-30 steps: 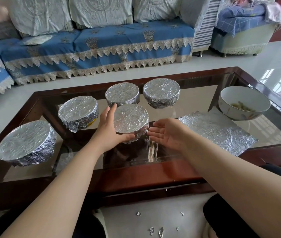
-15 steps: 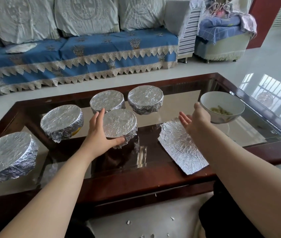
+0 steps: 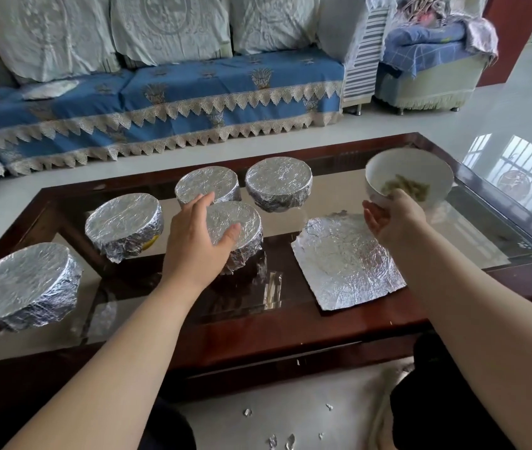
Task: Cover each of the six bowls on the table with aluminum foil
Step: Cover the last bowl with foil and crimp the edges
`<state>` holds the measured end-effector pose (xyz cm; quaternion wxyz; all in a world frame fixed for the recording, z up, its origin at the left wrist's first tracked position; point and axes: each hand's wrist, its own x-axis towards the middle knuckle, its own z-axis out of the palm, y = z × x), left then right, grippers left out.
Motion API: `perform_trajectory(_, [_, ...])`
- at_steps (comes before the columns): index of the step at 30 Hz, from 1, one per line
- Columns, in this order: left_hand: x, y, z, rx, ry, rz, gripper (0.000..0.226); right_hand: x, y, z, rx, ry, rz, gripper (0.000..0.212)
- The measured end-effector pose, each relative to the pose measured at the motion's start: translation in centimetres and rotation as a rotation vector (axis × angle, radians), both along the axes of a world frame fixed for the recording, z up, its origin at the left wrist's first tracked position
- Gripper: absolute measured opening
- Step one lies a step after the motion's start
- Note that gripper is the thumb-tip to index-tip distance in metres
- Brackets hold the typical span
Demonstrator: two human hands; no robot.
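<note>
Five of the six bowls are already sitting under foil; only one is left to cover.

Lowest in the frame, small foil scraps [image 3: 285,441] are lying on the floor in front of the table [image 3: 290,339]. At the left edge the large covered bowl [image 3: 20,284] is sitting nearest, with another covered bowl [image 3: 124,222] up and to its right. In the middle, the left hand [image 3: 198,238] is resting on the front covered bowl [image 3: 241,222], fingers loosely spread over the foil top and the thumb lying across it, pressing rather than gripping. Right of centre a flat foil sheet [image 3: 345,261] is lying on the glass, waiting for the last bowl. Above it the right hand [image 3: 391,219] is taking hold of the white bowl [image 3: 409,177], which is uncovered and showing some pale green food; the thumb is hooking over the near rim and the fingers are curling under the side. Behind, two more covered bowls [image 3: 207,186] [image 3: 279,181] are standing side by side near the table's far side.

Compared with half a second ago, the right hand was hovering open just short of the white bowl and is now holding its rim, and the bowl is looking slightly tilted toward the camera. The left hand is sitting further onto the foil top than before.
</note>
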<state>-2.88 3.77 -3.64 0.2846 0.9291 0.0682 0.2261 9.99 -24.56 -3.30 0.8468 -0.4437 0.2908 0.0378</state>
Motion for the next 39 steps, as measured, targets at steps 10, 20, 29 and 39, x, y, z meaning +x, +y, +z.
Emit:
perform_trajectory(10, [-1.4, -2.8, 1.9, -1.040, 0.396, -0.188, 0.049, -9.9, 1.8, 2.1, 0.047, 0.090, 0.883, 0.029])
perform_trajectory(20, [-2.9, -4.6, -0.2, -1.095, 0.669, -0.119, 0.030, -12.5, 1.5, -0.9, -0.218, 0.072, 1.355, 0.049])
perform_trajectory(29, [-2.5, -4.3, -1.2, -1.135, 0.674, -0.061, 0.030, -5.2, -4.2, -1.3, -1.367, -0.303, 0.515, 0.036])
perform_trajectory(39, [-2.1, -4.9, -1.8, -1.176, 0.657, -0.100, 0.034, -3.0, -6.9, -3.5, -1.342, -0.007, 0.581, 0.023])
